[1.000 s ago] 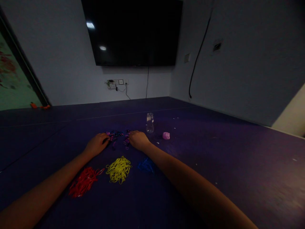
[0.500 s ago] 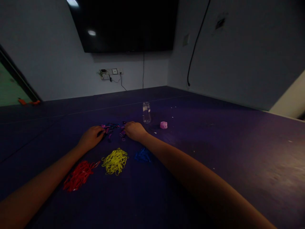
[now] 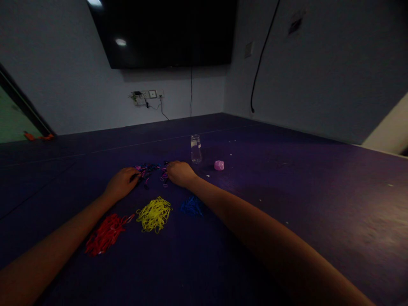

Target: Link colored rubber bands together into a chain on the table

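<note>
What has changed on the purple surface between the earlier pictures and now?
No item visibly moved, and nothing was visibly grasped or released; only the view shifted, so the items appear higher and slightly farther left. The left hand and right hand remain at the dark and purple bands. The red pile, yellow pile, blue pile, clear jar and pink object stayed in place.

Jar (image 3: pixel 196 149) obstacle beyond right grip (image 3: pixel 179 173)
</note>
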### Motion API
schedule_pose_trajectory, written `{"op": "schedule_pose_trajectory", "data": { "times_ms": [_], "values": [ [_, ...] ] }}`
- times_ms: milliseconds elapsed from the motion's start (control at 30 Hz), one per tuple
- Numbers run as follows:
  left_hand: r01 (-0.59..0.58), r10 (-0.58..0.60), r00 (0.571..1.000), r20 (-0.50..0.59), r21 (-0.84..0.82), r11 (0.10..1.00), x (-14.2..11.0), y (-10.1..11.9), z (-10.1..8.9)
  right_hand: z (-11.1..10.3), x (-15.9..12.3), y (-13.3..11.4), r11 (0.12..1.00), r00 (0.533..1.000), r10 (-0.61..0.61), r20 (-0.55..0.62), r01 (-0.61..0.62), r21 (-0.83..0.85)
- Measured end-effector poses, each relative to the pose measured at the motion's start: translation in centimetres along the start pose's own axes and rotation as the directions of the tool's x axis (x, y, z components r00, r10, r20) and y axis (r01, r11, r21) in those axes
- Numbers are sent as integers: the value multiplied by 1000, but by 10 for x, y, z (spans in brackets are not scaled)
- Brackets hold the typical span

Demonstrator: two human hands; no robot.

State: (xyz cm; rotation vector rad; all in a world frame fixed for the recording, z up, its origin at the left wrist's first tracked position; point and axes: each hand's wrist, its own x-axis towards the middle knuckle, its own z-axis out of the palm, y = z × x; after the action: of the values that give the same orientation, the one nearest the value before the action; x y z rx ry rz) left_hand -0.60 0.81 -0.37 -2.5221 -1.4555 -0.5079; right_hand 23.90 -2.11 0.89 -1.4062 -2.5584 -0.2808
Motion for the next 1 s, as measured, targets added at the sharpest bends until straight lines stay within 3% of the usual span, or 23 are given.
{"op": "schedule_pose_trajectory", "data": {
  "times_ms": [1000],
  "values": [
    [0,0,1000,9,-1,1000,1,2,-2,2,1,0,1000,1000,-15,-1,15,-8]
  ]
}}
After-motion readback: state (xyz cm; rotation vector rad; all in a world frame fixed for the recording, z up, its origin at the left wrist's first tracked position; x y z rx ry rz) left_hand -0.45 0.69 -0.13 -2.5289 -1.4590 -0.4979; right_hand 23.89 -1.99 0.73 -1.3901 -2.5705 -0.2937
